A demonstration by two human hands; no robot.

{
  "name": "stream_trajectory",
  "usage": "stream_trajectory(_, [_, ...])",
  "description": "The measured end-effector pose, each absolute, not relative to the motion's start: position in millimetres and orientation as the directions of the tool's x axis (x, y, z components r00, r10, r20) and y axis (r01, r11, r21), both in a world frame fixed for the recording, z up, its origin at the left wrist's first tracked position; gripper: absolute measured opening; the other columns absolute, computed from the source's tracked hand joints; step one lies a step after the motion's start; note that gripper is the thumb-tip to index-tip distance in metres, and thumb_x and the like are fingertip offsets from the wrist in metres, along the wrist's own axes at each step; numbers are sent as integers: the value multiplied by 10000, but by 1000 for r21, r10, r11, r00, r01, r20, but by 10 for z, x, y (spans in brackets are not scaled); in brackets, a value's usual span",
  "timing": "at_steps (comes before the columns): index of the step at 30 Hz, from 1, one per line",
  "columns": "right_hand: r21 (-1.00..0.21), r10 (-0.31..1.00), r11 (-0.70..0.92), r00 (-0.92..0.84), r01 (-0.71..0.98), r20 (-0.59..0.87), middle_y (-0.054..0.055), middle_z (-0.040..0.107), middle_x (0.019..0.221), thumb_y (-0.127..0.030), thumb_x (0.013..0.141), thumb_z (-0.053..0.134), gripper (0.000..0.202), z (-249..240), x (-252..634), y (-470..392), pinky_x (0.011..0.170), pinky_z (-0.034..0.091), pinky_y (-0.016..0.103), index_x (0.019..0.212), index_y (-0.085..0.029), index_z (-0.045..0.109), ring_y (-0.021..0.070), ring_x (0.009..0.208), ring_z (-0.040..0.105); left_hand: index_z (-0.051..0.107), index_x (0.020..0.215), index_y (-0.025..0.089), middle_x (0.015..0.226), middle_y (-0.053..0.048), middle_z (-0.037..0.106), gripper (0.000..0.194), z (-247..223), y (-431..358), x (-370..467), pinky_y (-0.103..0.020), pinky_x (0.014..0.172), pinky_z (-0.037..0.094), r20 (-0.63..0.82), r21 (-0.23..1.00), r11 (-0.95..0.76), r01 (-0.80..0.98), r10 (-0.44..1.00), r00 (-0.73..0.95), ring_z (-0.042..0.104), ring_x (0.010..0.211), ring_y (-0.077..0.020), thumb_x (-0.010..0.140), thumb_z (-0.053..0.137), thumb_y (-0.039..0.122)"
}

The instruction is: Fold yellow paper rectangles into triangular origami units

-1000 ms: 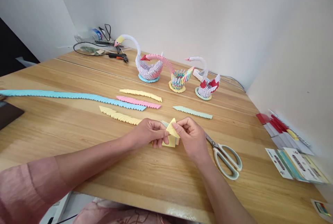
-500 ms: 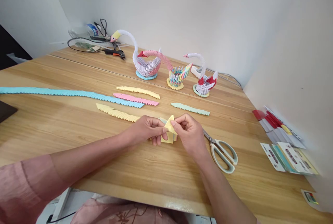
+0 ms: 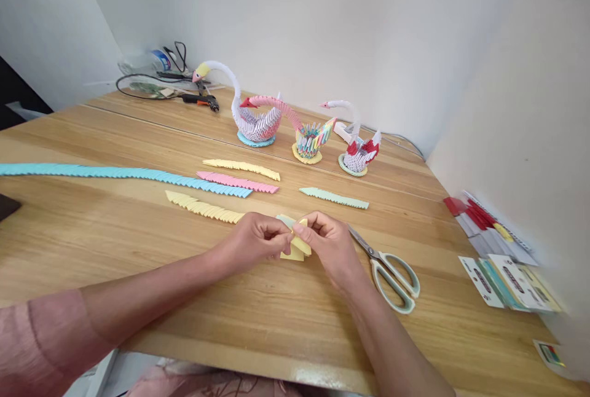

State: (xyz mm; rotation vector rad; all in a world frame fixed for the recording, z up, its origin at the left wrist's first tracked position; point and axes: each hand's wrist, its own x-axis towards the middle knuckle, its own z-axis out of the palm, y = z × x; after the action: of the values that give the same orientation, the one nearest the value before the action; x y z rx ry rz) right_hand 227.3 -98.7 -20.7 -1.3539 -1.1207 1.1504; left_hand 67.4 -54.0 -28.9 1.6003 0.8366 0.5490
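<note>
Both hands meet at a small folded piece of yellow paper (image 3: 303,246). My left hand (image 3: 260,238) pinches its left edge between thumb and fingertips. From the other side my right hand (image 3: 327,246) grips it, thumb on the near face. Under the hands lie flat slips of yellow paper (image 3: 291,255) and pale green paper, partly covered. A row of nested yellow folded pieces (image 3: 203,208) runs up to my left hand. Right of my right hand rest scissors (image 3: 387,271) with pale handles, blades partly apart.
Behind lie a long blue row (image 3: 115,173), a pink row (image 3: 237,182), another yellow row (image 3: 242,168) and a green row (image 3: 334,198). Three paper swans (image 3: 258,123) stand farther back. A glue gun (image 3: 201,101) sits back left. Paper packs (image 3: 511,283) lie at the right.
The yellow paper has been turned between my fingers; its pointed triangle face has given way to a narrower, slanted shape. My hands have drawn closer together. The whole view has shifted slightly.
</note>
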Motion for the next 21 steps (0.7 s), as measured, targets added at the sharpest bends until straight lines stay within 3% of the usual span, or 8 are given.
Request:
stream_trajectory(4, [-977, 943, 62, 331, -206, -10, -51, 490, 578, -341, 722, 697, 238, -227, 2451, -937, 589, 418, 221, 626, -177, 553, 83, 560, 451, 650, 606, 108, 486, 4, 552, 262, -269, -533, 671, -165, 450, 398, -85, 980, -52, 191, 760, 644, 488, 455, -72, 768, 565, 296])
stream_trajectory(6, [-968, 936, 82, 353, -236, -7, -47, 498, 601, -358, 734, 690, 245, -226, 2509, -933, 599, 434, 220, 634, -176, 560, 81, 569, 460, 648, 610, 109, 487, -1, 554, 278, -244, -505, 667, -171, 448, 410, -86, 988, -12, 157, 790, 606, 494, 459, -79, 769, 563, 320])
stream_trajectory(10, [-992, 969, 34, 248, -119, 3, 2, 616, 688, -488, 813, 565, 309, -209, 2448, -975, 608, 461, 257, 850, -184, 609, 117, 610, 556, 646, 617, 111, 510, -5, 564, 289, -199, -453, 661, -179, 451, 422, -56, 996, 15, 84, 855, 515, 495, 463, -81, 770, 568, 343])
stream_trajectory(12, [-998, 989, -41, 143, -45, -47, 8, 643, 675, -481, 789, 597, 339, -205, 2373, -996, 557, 447, 251, 963, -190, 589, 132, 595, 573, 652, 628, 111, 517, -2, 569, 279, -195, -446, 664, -181, 470, 431, -35, 998, 6, 61, 866, 499, 499, 469, -78, 774, 571, 335])
stream_trajectory(16, [-999, 993, -9, 116, 53, -3, 1, 645, 674, -369, 742, 673, 228, -237, 2291, -1003, 518, 423, 219, 850, -188, 586, 127, 606, 568, 677, 681, 108, 537, 2, 584, 216, -228, -433, 672, -186, 500, 443, -43, 999, 40, 18, 846, 531, 512, 492, -78, 741, 629, 310])
stream_trajectory(21, [-962, 969, 88, 202, 258, 143, 0, 633, 748, -330, 767, 632, 139, -274, 2346, -1026, 448, 419, 222, 809, -198, 622, 115, 539, 531, 637, 1055, 137, 638, -23, 661, 373, -269, -354, 628, -228, 528, 467, -199, 939, 328, -106, 766, 611, 579, 529, -114, 757, 639, 362])
